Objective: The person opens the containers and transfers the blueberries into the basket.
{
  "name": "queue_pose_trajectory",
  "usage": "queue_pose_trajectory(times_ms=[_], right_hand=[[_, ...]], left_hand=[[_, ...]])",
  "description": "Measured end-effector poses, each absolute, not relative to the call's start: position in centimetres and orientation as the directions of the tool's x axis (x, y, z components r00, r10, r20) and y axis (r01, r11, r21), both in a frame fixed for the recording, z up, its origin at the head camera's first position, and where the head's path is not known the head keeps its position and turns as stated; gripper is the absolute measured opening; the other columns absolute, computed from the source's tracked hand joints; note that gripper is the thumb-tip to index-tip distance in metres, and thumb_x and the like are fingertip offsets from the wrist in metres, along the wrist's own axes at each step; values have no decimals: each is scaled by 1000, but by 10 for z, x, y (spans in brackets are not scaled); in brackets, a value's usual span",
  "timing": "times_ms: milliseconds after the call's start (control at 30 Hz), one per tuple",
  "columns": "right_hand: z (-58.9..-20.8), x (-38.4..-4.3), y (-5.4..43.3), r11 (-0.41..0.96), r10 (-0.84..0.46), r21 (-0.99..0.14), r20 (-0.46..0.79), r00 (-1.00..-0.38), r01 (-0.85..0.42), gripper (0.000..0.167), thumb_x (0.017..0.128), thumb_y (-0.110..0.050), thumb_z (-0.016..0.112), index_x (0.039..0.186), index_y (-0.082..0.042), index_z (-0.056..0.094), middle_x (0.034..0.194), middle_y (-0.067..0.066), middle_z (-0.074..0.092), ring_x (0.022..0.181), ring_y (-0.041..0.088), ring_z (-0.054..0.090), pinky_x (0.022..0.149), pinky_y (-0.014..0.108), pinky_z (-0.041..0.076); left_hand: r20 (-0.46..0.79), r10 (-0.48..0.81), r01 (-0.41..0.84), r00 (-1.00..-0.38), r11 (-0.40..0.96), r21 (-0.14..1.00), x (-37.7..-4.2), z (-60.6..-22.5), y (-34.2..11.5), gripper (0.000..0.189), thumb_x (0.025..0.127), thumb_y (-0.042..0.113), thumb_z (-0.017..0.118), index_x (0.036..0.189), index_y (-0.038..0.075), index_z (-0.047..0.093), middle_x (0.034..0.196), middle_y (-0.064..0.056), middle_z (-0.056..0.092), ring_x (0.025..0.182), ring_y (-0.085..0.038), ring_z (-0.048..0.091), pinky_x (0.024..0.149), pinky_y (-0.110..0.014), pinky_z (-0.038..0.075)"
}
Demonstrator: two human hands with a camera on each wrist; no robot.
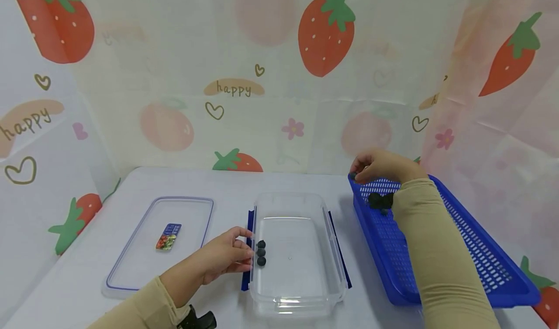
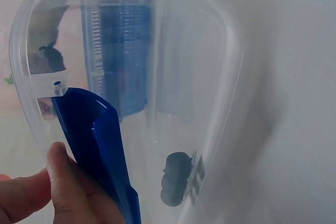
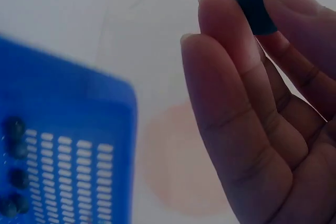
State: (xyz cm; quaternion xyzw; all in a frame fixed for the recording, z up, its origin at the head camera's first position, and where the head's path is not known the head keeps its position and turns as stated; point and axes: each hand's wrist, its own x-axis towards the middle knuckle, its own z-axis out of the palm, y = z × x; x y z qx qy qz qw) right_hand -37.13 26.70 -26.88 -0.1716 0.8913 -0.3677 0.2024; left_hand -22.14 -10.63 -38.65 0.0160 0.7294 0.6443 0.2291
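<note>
A dark blueberry [image 3: 254,1] is pinched between the thumb and fingertips of my right hand [image 1: 382,166], raised over the far left corner of the blue basket [image 1: 395,271]. My left hand [image 1: 229,255] grips the left side of the clear plastic box [image 1: 301,300], its fingers at the blue side latch [image 2: 92,129]. Inside the box, 3 blueberries [image 1: 261,252] lie in a row along the left wall. In the right wrist view several more blueberries [image 3: 19,178] sit in the basket.
To the left lies a clear lid [image 1: 131,271] with a blue seal and a small printed label [image 1: 168,237]. A second blue latch [image 1: 340,251] hangs out on the box's right side. A strawberry-print sheet [image 1: 279,101] rises behind the white table [image 1: 227,186].
</note>
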Motion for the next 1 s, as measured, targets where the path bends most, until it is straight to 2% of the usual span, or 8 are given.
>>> queue_pose_trajectory(times_ms=[133, 233, 467, 767, 1000], right_hand=[[-277, -371, 285, 648, -431, -756, -259, -865, -96, 26, 81, -4, 65, 103, 6, 55, 96, 16, 61, 88, 26, 61, 86, 42, 50], [-285, -372, 297, 631, -422, -773, -271, -865, -66, 26, 83, -3, 63, 103, 7, 53, 96, 16, 61, 88, 24, 61, 84, 38, 51], [-305, -376, 318, 625, -389, -781, -317, -865, 6, 22, 84, 0, 60, 103, 10, 51, 89, 9, 59, 83, 18, 60, 80, 32, 53], [-324, -374, 329, 672, -321, -738, -364, -874, 60, 18, 87, -1, 56, 102, 9, 54, 90, 11, 61, 85, 22, 61, 86, 41, 50], [-326, -373, 330, 674, -288, -733, -375, -881, 92, 25, 87, -3, 58, 107, 11, 53, 94, 15, 61, 86, 23, 62, 86, 42, 50]], left_hand=[[-317, 316, -275, -894, 170, 946, -222, -387, -107, 46, 88, 3, 56, 129, 5, 36, 93, -13, 57, 75, -18, 61, 70, -31, 56], [-318, 316, -276, -894, 170, 946, -222, -388, -107, 46, 88, 4, 57, 129, 5, 36, 93, -13, 58, 75, -18, 61, 70, -31, 56], [-312, 324, -270, -893, 168, 948, -222, -388, -108, 46, 88, 4, 57, 129, 5, 35, 93, -13, 57, 76, -18, 61, 71, -31, 55], [-321, 319, -276, -892, 178, 944, -221, -387, -107, 47, 88, 5, 57, 130, 6, 35, 93, -13, 58, 75, -18, 62, 71, -31, 55], [-316, 316, -271, -894, 179, 946, -221, -386, -106, 46, 88, 6, 57, 129, 6, 36, 93, -13, 58, 75, -18, 61, 71, -31, 55]])
